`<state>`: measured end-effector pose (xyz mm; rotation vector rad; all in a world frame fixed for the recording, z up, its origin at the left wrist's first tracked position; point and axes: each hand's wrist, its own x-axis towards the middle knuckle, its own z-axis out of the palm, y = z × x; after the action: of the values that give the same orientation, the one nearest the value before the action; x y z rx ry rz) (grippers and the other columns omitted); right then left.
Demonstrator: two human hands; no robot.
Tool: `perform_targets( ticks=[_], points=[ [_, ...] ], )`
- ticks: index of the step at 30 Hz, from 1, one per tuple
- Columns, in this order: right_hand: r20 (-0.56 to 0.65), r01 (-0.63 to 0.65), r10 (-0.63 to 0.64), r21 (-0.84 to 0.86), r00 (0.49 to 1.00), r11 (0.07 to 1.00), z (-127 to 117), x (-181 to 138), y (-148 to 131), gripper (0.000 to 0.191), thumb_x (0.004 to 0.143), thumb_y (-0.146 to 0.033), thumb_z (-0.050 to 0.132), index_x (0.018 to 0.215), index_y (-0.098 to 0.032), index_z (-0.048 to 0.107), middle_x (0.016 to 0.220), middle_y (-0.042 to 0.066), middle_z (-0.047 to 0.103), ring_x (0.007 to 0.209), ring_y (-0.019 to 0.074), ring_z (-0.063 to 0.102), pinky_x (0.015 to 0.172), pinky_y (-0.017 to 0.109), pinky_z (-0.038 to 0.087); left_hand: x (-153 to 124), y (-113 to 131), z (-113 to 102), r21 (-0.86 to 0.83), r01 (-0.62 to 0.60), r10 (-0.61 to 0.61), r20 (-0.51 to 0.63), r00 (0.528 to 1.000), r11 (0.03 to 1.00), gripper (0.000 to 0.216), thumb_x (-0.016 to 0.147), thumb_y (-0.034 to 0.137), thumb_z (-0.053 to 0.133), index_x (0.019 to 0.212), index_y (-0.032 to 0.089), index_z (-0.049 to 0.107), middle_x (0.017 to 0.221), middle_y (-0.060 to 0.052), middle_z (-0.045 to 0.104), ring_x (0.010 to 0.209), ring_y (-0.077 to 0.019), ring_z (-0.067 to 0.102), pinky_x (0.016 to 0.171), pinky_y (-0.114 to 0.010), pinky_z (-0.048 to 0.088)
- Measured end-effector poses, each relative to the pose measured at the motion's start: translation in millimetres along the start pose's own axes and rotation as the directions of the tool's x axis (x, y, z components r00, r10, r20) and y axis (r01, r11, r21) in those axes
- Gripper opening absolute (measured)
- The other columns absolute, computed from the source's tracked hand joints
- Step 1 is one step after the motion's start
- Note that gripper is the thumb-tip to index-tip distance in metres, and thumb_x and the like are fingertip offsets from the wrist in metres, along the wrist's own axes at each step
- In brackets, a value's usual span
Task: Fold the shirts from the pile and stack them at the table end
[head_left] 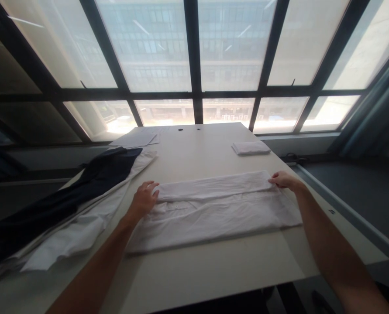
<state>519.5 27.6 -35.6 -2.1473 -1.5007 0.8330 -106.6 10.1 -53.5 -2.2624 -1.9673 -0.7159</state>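
A white cloth [214, 213], perhaps a garment, lies spread across the table in front of me, with a long strip folded over along its far side. At the far right corner of that strip, my right hand [283, 179] pinches the fabric between thumb and fingers. My left hand [146, 198] rests at the left end of the strip, fingers apart and lightly curved, touching the cloth's edge. Soft wrinkles run through the near layer.
Dark navy and white garments [83, 187] lie piled along the table's left side. Behind them are sheets of paper [135, 138]. A small folded white cloth [251, 148] sits at the back right of the white table [194, 155]. Large windows [230, 48] stand beyond.
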Motion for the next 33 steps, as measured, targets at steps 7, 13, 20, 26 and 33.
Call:
perform_targets(
  ticks=[7, 13, 20, 26, 33],
  points=[
    [-0.03, -0.085, 0.088, 0.074, 0.996, 0.994, 0.1, -7.4, -7.1, 0.026, 0.073, -0.029, 0.082, 0.067, -0.015, 0.062, 0.057, -0.001, 0.053, 0.055, 0.0116, 0.054, 0.05, 0.021, 0.048, -4.2, 9.2, 8.8, -0.003, -0.097, 0.096, 0.153, 0.984, 0.995, 0.037, 0.092, 0.034, 0.05, 0.121, 0.024, 0.07, 0.141, -0.012, 0.061, 0.135, -0.0314, 0.052, 0.117, -0.053, 0.035],
    [-0.064, -0.13, 0.133, 0.056, 0.989, 0.99, 2.3, -8.5, -10.0, 0.022, 0.075, -0.025, 0.081, 0.069, -0.015, 0.061, 0.062, 0.0, 0.056, 0.056, 0.0125, 0.056, 0.05, 0.023, 0.051, -6.8, 3.0, -7.8, -0.047, -0.236, 0.236, 0.384, 0.893, 0.971, 0.05, 0.092, 0.048, 0.056, 0.139, 0.031, 0.062, 0.158, -0.007, 0.045, 0.149, -0.0347, 0.034, 0.119, -0.063, 0.022],
    [-0.026, -0.128, 0.126, -0.104, 0.992, 0.986, 3.1, -5.8, -7.4, 0.019, 0.081, -0.028, 0.073, 0.073, -0.015, 0.062, 0.05, -0.002, 0.049, 0.043, 0.01, 0.047, 0.04, 0.019, 0.034, -2.9, -7.7, -25.0, -0.166, -0.269, 0.314, 0.392, 0.865, 0.949, 0.056, 0.085, 0.021, 0.046, 0.137, 0.023, 0.065, 0.152, -0.006, 0.052, 0.139, -0.0228, 0.05, 0.12, -0.037, 0.033],
    [-0.016, -0.177, 0.176, -0.07, 0.984, 0.982, 4.5, -14.2, -16.3, 0.01, 0.083, -0.021, 0.068, 0.079, -0.014, 0.061, 0.057, -0.002, 0.052, 0.046, 0.0096, 0.052, 0.044, 0.019, 0.041, -5.3, 5.3, -15.9, -0.041, -0.254, 0.251, 0.378, 0.891, 0.966, 0.057, 0.089, 0.021, 0.044, 0.144, 0.017, 0.058, 0.153, -0.01, 0.051, 0.143, -0.0245, 0.046, 0.121, -0.038, 0.031],
    [-0.024, -0.183, 0.182, -0.07, 0.983, 0.981, 4.3, -18.1, -23.1, 0.015, 0.087, -0.018, 0.066, 0.073, -0.014, 0.061, 0.055, -0.001, 0.052, 0.046, 0.0106, 0.052, 0.043, 0.019, 0.042, -18.2, 27.8, -10.5, 0.24, -0.204, 0.096, 0.396, 0.913, 0.949, 0.061, 0.097, 0.01, 0.03, 0.155, 0.022, 0.042, 0.162, -0.01, 0.038, 0.15, -0.0333, 0.033, 0.118, -0.07, 0.018]
  ],
)
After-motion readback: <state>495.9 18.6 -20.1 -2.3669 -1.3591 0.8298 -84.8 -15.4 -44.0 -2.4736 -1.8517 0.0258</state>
